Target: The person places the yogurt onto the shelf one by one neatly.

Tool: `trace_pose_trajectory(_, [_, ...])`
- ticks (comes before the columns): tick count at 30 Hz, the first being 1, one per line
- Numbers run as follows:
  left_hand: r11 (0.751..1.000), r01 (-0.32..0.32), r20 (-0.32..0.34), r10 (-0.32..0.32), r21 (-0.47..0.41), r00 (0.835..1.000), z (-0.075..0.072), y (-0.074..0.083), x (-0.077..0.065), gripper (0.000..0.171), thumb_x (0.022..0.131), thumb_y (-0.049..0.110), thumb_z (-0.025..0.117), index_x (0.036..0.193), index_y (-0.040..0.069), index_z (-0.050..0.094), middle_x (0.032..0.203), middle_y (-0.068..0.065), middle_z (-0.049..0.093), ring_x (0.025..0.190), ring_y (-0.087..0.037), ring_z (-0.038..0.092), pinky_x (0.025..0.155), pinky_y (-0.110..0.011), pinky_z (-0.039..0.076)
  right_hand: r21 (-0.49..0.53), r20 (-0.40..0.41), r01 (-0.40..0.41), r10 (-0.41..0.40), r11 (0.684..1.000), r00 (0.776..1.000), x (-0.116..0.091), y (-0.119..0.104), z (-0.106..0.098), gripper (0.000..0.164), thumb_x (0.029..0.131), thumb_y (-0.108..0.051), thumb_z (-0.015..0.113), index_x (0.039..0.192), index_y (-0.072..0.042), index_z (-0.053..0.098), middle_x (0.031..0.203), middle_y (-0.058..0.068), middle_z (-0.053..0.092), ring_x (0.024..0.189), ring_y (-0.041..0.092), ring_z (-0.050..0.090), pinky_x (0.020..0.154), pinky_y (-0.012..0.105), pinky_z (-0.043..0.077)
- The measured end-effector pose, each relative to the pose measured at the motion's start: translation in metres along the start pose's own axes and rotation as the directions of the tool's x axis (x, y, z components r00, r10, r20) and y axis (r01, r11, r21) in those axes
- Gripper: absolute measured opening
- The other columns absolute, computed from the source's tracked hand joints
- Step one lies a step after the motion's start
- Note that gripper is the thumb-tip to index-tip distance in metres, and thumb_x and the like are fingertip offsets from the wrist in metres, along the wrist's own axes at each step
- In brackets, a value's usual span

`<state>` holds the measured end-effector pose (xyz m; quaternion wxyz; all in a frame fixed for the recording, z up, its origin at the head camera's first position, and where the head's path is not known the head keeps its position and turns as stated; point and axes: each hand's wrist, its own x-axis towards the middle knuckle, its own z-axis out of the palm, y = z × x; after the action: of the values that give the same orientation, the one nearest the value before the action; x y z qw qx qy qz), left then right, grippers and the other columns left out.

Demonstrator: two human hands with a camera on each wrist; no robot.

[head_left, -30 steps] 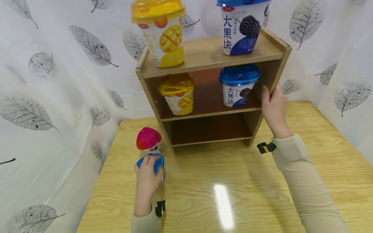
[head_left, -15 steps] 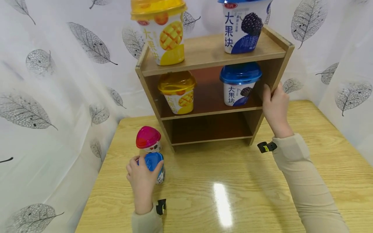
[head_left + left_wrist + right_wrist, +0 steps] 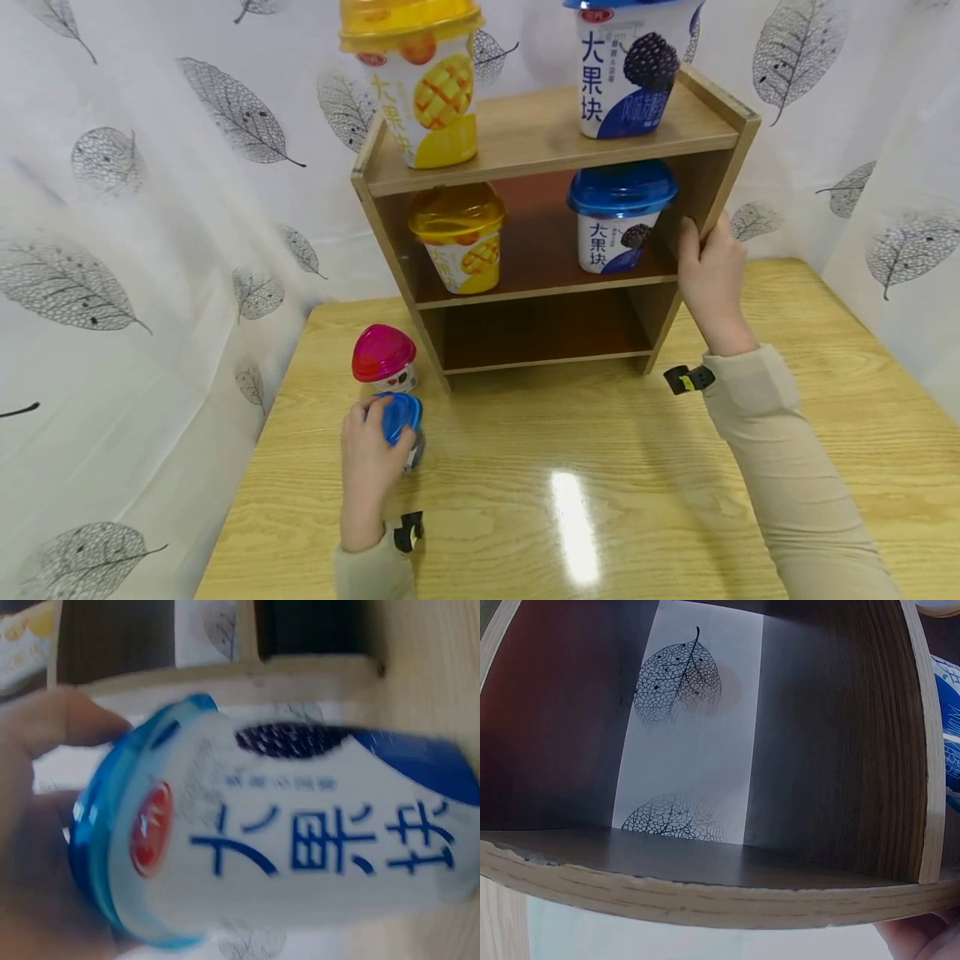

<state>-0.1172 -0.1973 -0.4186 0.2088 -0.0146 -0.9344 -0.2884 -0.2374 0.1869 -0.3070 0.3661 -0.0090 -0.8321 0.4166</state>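
Note:
My left hand (image 3: 369,454) grips a blue-lidded yogurt cup (image 3: 401,418) by its lid, left of the shelf's foot. In the left wrist view the cup (image 3: 300,825) shows a blackberry print and blue characters; that view is blurred. Behind it sits a yogurt cup with a pink lid (image 3: 382,354). My right hand (image 3: 712,279) holds the right side panel of a small wooden shelf (image 3: 547,292), thumb on the inner face. Right wrist view: part of the hand (image 3: 922,936) shows below the board edge, at the lower right corner.
On the shelf's top stand a yellow mango cup (image 3: 442,100) and a blue blackberry cup (image 3: 626,75). Another yellow cup (image 3: 465,250) and blue cup (image 3: 618,225) occupy the middle tier. A wooden table (image 3: 495,500) carries everything; a leaf-patterned curtain (image 3: 187,225) hangs behind.
The left hand first lay over the blue lid, then shifted left with fingers spread, and now closes round the lid from the left. The right hand stays on the shelf panel.

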Motion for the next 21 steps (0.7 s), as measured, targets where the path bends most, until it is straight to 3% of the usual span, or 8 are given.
trace_pose_trajectory(5, [0.985, -0.161, 0.026, 0.163, -0.058, 0.986, 0.001, -0.013, 0.002, 0.036, 0.065, 0.004, 0.065, 0.099, -0.004, 0.058, 0.107, -0.020, 0.050, 0.099, -0.037, 0.042, 0.080, -0.050, 0.037, -0.014, -0.016, 0.011, -0.011, 1.000, 1.000, 0.000, 0.000, 0.000, 0.037, 0.092, -0.023, 0.041, 0.108, 0.009, 0.049, 0.098, 0.029, 0.058, 0.085, 0.039, 0.058, 0.068, 0.051, 0.046])
trace_pose_trajectory(9, [0.980, -0.165, 0.038, 0.170, -0.107, 0.985, 0.000, -0.019, 0.002, 0.034, 0.067, 0.004, 0.067, 0.100, -0.003, 0.057, 0.111, -0.019, 0.047, 0.103, -0.036, 0.040, 0.079, -0.053, 0.040, -0.021, -0.016, 0.013, -0.013, 1.000, 1.000, 0.000, 0.001, 0.000, 0.036, 0.092, -0.022, 0.040, 0.108, 0.010, 0.050, 0.096, 0.029, 0.059, 0.082, 0.039, 0.059, 0.065, 0.051, 0.046])
trace_pose_trajectory(12, [0.992, -0.098, -0.024, 0.096, -0.074, 0.995, -0.001, -0.018, 0.000, 0.040, 0.070, 0.013, 0.072, 0.103, -0.003, 0.056, 0.114, -0.020, 0.044, 0.106, -0.036, 0.037, 0.080, -0.053, 0.038, -0.019, -0.010, 0.010, -0.010, 1.000, 1.000, 0.000, 0.001, 0.000, 0.037, 0.093, -0.022, 0.040, 0.108, 0.010, 0.049, 0.097, 0.029, 0.059, 0.082, 0.039, 0.059, 0.066, 0.051, 0.046])
trace_pose_trajectory(16, [0.995, 0.096, -0.081, -0.095, 0.008, 0.992, -0.003, -0.014, 0.000, 0.062, 0.066, 0.031, 0.077, 0.112, -0.002, 0.052, 0.115, -0.022, 0.038, 0.108, -0.038, 0.032, 0.080, -0.054, 0.035, -0.012, -0.011, 0.012, -0.012, 1.000, 1.000, 0.000, 0.001, 0.000, 0.037, 0.093, -0.022, 0.040, 0.109, 0.010, 0.049, 0.098, 0.029, 0.058, 0.083, 0.039, 0.059, 0.067, 0.051, 0.046])
trace_pose_trajectory(19, [0.977, 0.213, -0.049, -0.211, 0.030, 0.976, -0.004, -0.014, -0.001, 0.074, 0.064, 0.038, 0.077, 0.119, -0.001, 0.048, 0.113, -0.022, 0.034, 0.108, -0.038, 0.029, 0.080, -0.055, 0.035, -0.008, -0.016, 0.015, -0.015, 1.000, 1.000, 0.000, 0.001, 0.000, 0.036, 0.093, -0.022, 0.040, 0.109, 0.009, 0.049, 0.098, 0.028, 0.058, 0.084, 0.039, 0.059, 0.068, 0.051, 0.046])
trace_pose_trajectory(21, [0.969, 0.247, -0.022, -0.246, 0.024, 0.969, -0.005, -0.014, -0.001, 0.077, 0.064, 0.040, 0.077, 0.121, -0.001, 0.046, 0.111, -0.022, 0.032, 0.107, -0.037, 0.029, 0.079, -0.054, 0.037, -0.006, -0.017, 0.016, -0.016, 1.000, 1.000, 0.000, 0.001, 0.000, 0.036, 0.093, -0.022, 0.041, 0.109, 0.009, 0.049, 0.099, 0.028, 0.058, 0.084, 0.039, 0.059, 0.069, 0.051, 0.046])
